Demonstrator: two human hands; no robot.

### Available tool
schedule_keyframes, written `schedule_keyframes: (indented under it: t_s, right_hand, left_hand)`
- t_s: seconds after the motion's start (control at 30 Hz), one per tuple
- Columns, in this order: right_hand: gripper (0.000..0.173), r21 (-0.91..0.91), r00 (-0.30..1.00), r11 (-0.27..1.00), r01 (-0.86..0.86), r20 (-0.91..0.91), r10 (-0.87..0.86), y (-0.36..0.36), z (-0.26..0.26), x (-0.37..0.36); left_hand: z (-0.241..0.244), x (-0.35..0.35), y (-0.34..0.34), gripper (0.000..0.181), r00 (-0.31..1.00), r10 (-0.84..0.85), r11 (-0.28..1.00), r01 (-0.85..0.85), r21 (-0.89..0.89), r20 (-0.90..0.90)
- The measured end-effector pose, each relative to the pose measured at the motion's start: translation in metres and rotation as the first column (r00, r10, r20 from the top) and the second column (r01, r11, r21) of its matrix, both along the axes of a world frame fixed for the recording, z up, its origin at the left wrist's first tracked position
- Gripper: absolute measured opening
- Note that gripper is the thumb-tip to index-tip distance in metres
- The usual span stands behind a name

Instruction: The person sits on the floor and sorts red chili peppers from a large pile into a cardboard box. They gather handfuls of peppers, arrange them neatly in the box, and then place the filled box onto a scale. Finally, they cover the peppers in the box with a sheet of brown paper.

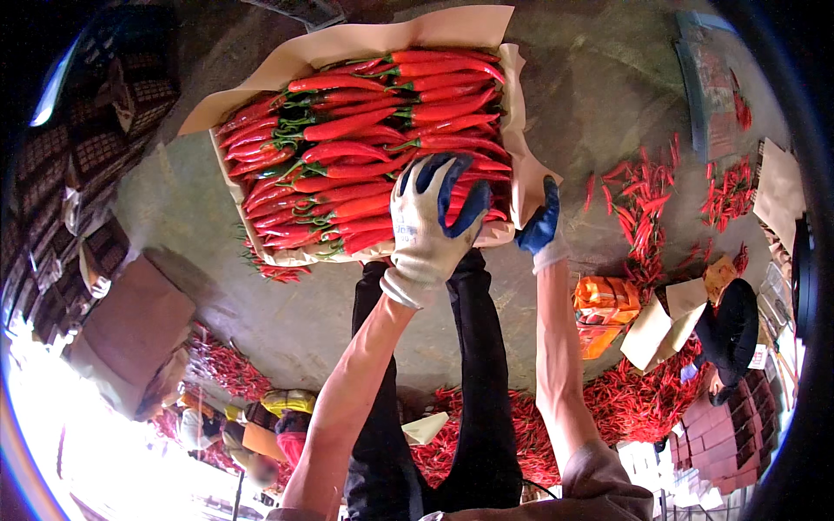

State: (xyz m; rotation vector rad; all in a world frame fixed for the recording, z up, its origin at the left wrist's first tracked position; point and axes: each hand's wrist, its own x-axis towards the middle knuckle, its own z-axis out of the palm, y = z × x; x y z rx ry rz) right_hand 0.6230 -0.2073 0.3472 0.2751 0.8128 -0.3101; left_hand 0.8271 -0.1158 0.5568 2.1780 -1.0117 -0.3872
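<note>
A paper-lined box (228, 166) is filled with red chili peppers (352, 127), laid in neat rows with their green stems facing inward. My left hand (423, 208), in a white knit glove with a blue coated palm, lies palm down over the peppers at the near right part of the box. Its fingers are spread, and what lies under the palm is hidden. At the box's right near corner my right hand (542, 225), gloved alike, grips the brown paper liner (524, 153) by its edge. Another paper flap (384, 36) stands up along the far side.
Loose chilies (642, 215) lie on the concrete floor (586, 98) to the right. A large chili heap (625, 404) spreads behind my legs, near an orange bag (606, 299). A person in dark clothing (730, 332) bends at the right. Stacked crates (98, 143) stand at the left.
</note>
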Motion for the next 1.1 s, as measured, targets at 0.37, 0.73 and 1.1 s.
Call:
schedule_keyframes:
  t_s: [0.37,0.73,1.1]
  right_hand:
    - [0.029,-0.289,0.903,0.855,0.43,0.143,-0.406,0.029,0.098,-0.043]
    - [0.036,-0.799,0.815,-0.331,-0.501,-0.565,0.129,0.055,0.184,0.027]
    - [0.064,-0.202,0.567,-0.638,-0.743,-0.697,-0.44,0.013,0.153,0.141]
  left_hand:
    - [0.012,-0.02,-0.001,0.035,0.987,-0.015,1.0,0.014,-0.006,-0.163]
    - [0.039,0.011,0.014,0.047,0.656,0.2,0.972,-0.226,0.064,-0.727]
    - [0.005,0.029,0.05,0.038,0.814,0.452,0.885,-0.46,0.07,-0.364]
